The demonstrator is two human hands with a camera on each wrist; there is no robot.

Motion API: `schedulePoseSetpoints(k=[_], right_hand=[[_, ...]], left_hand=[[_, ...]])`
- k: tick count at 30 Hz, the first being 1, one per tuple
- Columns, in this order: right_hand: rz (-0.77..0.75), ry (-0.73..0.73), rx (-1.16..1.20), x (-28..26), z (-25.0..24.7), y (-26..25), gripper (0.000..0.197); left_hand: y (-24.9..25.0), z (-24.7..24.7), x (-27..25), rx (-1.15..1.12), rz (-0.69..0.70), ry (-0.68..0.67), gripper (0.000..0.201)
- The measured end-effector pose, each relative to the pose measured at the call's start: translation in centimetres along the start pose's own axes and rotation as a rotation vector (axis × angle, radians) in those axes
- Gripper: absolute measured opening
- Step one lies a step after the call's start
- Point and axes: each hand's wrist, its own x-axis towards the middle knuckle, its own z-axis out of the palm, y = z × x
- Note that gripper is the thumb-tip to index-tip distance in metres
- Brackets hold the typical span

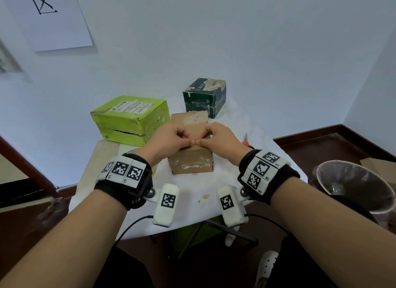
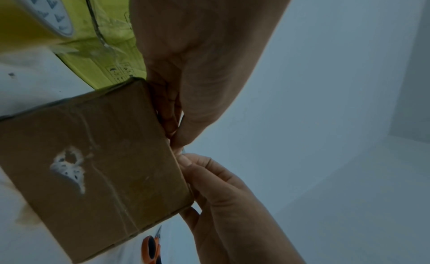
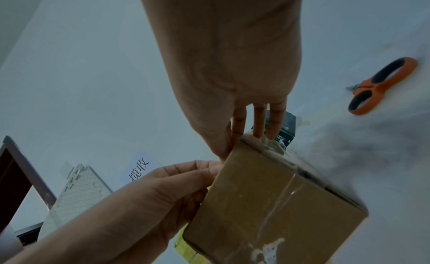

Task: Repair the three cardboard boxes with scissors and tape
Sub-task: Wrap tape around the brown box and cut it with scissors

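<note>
A brown cardboard box [image 1: 190,159] stands mid-table with clear tape over its top [image 3: 270,148]. My left hand [image 1: 188,138] has curled fingers and pinches a tape strip at the box's near top edge [image 2: 174,137]. My right hand [image 1: 202,141] sets its thumb beside the left thumb, with straight fingers [image 3: 260,120] touching the taped top. A lime-green box [image 1: 130,116] with a split side sits at the left. A dark green box [image 1: 204,97] stands behind. Orange-handled scissors [image 3: 381,84] lie right of the brown box. The tape roll [image 2: 35,17] lies by the green box.
The white-covered table [image 1: 192,197] is small and its front edge lies just under my wrists. A plastic-lined bin [image 1: 353,187] stands on the floor at the right, with cardboard [image 1: 381,167] behind it. The wall rises close behind the boxes.
</note>
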Motion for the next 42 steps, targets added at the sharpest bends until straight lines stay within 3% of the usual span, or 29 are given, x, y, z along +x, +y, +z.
schedulePoseSetpoints(k=[4,9,12,15,18,20,27,42], right_hand=[[0.029,-0.004,0.005,0.3,0.2,0.1,0.022],[0.016,0.023,0.041,0.4,0.8,0.4,0.007],[0.016,0.025,0.065,0.4,0.8,0.5,0.012],[0.069,0.024,0.249,0.6,0.4,0.6,0.016],[0.102,0.052,0.353,0.7,0.0,0.6,0.007],[0.106,0.066,0.362,0.7,-0.1,0.7,0.003],[0.145,0.075,0.379,0.7,0.0,0.8,0.017],[0.163,0.137,0.387,0.7,0.2,1.3,0.016]], left_hand=[[-0.2,0.1,0.3,-0.018,-0.01,0.009,0.007],[-0.2,0.2,0.3,-0.024,-0.006,0.024,0.01],[-0.1,0.2,0.3,-0.039,-0.006,0.04,0.008],[0.0,0.2,0.2,-0.093,-0.019,0.039,0.006],[0.1,0.1,0.2,-0.162,-0.032,0.034,0.008],[0.1,0.0,0.1,-0.186,-0.036,0.026,0.01],[0.0,0.2,0.0,-0.164,-0.032,0.026,0.009],[0.2,0.6,0.3,-0.056,-0.012,0.051,0.012]])
